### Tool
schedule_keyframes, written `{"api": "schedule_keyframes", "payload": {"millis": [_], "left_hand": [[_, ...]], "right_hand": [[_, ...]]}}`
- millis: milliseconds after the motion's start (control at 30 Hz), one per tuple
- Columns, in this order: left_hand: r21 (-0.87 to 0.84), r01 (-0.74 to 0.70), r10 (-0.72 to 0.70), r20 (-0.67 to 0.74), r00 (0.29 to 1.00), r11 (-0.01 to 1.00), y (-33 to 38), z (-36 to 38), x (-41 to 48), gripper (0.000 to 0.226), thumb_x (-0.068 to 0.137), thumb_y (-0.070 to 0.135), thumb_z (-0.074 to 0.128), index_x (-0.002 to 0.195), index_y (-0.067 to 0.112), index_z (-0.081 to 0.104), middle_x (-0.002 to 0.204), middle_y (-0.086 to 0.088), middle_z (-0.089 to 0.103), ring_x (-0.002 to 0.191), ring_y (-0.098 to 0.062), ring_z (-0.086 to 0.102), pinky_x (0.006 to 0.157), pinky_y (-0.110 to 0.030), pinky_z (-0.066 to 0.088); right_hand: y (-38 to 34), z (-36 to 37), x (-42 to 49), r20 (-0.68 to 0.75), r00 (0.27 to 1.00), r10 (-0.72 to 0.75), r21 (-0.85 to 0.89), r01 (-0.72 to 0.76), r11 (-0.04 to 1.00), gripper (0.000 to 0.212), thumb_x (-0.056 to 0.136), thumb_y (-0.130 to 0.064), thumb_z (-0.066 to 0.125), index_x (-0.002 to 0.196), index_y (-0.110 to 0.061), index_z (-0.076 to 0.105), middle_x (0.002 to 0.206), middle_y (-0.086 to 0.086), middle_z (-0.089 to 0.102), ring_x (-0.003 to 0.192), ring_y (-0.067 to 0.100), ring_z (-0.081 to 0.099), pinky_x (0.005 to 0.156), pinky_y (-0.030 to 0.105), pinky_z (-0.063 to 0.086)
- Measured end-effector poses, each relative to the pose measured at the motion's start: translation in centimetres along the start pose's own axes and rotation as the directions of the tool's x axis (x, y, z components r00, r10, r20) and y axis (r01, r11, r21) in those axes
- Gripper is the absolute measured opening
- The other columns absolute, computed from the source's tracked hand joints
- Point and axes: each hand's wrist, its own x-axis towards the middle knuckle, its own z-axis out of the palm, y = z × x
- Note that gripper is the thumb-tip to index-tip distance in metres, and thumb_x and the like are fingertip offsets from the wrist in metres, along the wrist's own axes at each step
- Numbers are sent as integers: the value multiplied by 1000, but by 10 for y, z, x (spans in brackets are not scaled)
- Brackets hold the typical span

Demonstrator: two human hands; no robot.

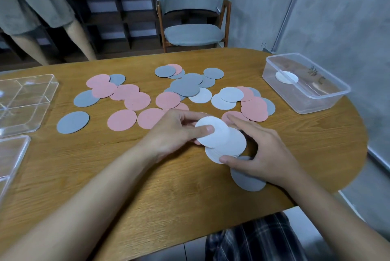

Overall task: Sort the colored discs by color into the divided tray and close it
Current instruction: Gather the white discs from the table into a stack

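Both of my hands hold a small stack of white discs (pixel 223 140) just above the table's front middle. My left hand (pixel 179 130) pinches the top discs with its thumb on the white face. My right hand (pixel 259 151) cups the stack's right side, thumb at its lower edge. A grey disc (pixel 244 180) lies partly under my right hand. Pink discs (pixel 122 120), grey discs (pixel 184 86) and white discs (pixel 223 101) lie scattered and overlapping across the table's middle. The clear divided tray (pixel 42 100) sits at the left edge, with its clear lid (pixel 23 146) in front of it.
A clear plastic box (pixel 320 100) at the right rear holds a white disc (pixel 287 77). A grey chair (pixel 192 16) stands behind the oval wooden table (pixel 147 187). A person's legs (pixel 78 35) show at the back left. A concrete wall lies to the right.
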Motion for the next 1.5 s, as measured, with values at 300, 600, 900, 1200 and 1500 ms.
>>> {"api": "schedule_keyframes", "payload": {"millis": [300, 600, 900, 1200, 1500], "left_hand": [[417, -102, 162, -111, 980, 903, 8, 26, 1, 17, 84, 41, 84, 100, 34, 84, 64, 16, 53, 62, -6, 43, 59, -26, 38], [584, -156, 279, -125, 952, 796, 13, 9, 19, 47, 96, 56, 63, 74, 15, 72, 76, -3, 66, 73, -11, 56, 69, -35, 46], [833, -106, 331, -97, 938, 544, -20, -31, 96, 36, 93, 44, 73, 94, 8, 70, 89, 1, 69, 90, -21, 52, 78, -43, 49], [949, -145, 382, 29, 924, 279, -5, -32, 106, 38, 101, 50, 59, 109, 19, 79, 114, 1, 68, 104, -23, 62, 73, -35, 48], [950, -243, 696, 39, 717, 197, -7, -26, 90, 27, 97, 21, 61, 75, 5, 66, 74, -8, 60, 67, -28, 58, 50, -34, 41]], "right_hand": [[-1, -2, 0, 15, 999, 34, 17, -34, 999, 102, 70, -61, 86, 156, -27, 42, 152, -21, 49, 143, -11, 35, 116, 15, 33], [0, -2, 0, -25, 999, 21, 20, -20, 1000, 74, 69, -59, 86, 133, -28, 66, 127, -24, 65, 122, -2, 58, 95, 21, 49], [1, -2, 1, 7, 998, 63, 21, -63, 998, 76, 68, -66, 83, 134, -34, 63, 128, -27, 62, 123, -3, 55, 89, 11, 46], [1, -2, 1, 15, 999, 51, 20, -51, 999, 74, 70, -62, 85, 134, -33, 63, 129, -23, 63, 123, 0, 55, 87, 11, 48], [3, -1, 2, 8, 999, 34, 21, -35, 999, 74, 70, -62, 85, 134, -33, 63, 128, -23, 63, 122, 1, 57, 89, 16, 49]]}}
